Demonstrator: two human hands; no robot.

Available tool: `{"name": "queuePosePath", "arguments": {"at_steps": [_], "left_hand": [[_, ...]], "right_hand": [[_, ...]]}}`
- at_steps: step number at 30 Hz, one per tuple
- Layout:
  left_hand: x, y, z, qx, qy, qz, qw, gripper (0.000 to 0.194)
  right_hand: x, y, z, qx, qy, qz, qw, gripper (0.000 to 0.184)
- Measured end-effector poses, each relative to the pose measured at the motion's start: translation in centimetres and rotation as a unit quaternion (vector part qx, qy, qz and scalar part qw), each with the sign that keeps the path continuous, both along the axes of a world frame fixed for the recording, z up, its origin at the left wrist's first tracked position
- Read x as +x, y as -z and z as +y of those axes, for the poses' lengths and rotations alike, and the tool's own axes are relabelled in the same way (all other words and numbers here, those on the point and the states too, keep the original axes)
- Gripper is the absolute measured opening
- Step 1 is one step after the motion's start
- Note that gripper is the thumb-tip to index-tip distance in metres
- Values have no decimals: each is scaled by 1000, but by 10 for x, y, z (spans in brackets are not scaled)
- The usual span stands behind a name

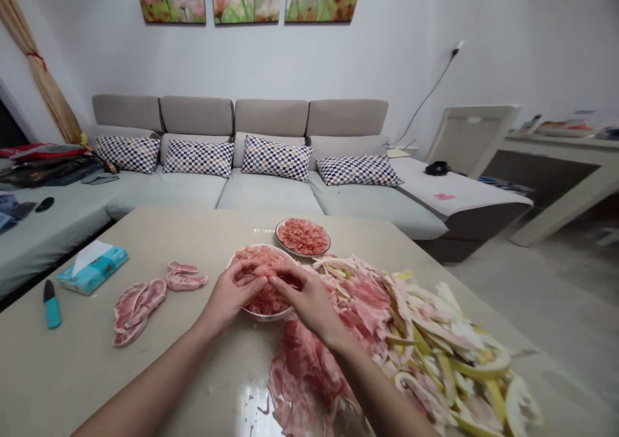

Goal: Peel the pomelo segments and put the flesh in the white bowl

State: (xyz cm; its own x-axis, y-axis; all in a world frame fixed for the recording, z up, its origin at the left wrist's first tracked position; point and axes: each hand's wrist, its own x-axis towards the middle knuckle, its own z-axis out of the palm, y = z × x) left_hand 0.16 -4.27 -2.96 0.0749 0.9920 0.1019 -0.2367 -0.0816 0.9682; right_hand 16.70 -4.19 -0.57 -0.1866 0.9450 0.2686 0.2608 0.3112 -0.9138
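Note:
My left hand (230,290) and my right hand (305,296) meet above a white bowl (265,318) heaped with loose pink pomelo pulp (264,305). Fingers of both hands pinch a piece of pink pomelo flesh (264,271) between them; the fingertips partly cover it. Behind the bowl stands a dark-rimmed plate (305,255) piled with more pulp. To the left of my hands, several unpeeled pomelo segments (140,305) lie on the table, still in pale membrane. Under and beside my right forearm spread stripped pink membranes (309,379).
A heap of yellow-white pomelo rind (449,353) covers the table's right side. At the left lie a teal-handled knife (52,311) and a blue tissue pack (99,272). A grey sofa (271,189) with checkered cushions (276,158) stands behind the table (193,372).

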Motion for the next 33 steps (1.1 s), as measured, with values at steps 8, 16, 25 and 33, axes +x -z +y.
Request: {"name": "queuePosePath", "arguments": {"at_steps": [8, 16, 25, 33], "left_hand": [[1, -5, -1, -5, -11, 20, 1000, 26], [-1, -6, 2, -2, 3, 25, 1000, 23], [-8, -3, 6, -77, 72, -18, 994, 28], [-8, -1, 9, -133, 85, -65, 985, 32]], "right_hand": [[7, 1, -2, 5, 13, 17, 1000, 19], [4, 11, 0, -17, -4, 34, 999, 28], [11, 21, 6, -81, -60, 79, 992, 33], [13, 18, 7, -83, -62, 80, 991, 35]]}}
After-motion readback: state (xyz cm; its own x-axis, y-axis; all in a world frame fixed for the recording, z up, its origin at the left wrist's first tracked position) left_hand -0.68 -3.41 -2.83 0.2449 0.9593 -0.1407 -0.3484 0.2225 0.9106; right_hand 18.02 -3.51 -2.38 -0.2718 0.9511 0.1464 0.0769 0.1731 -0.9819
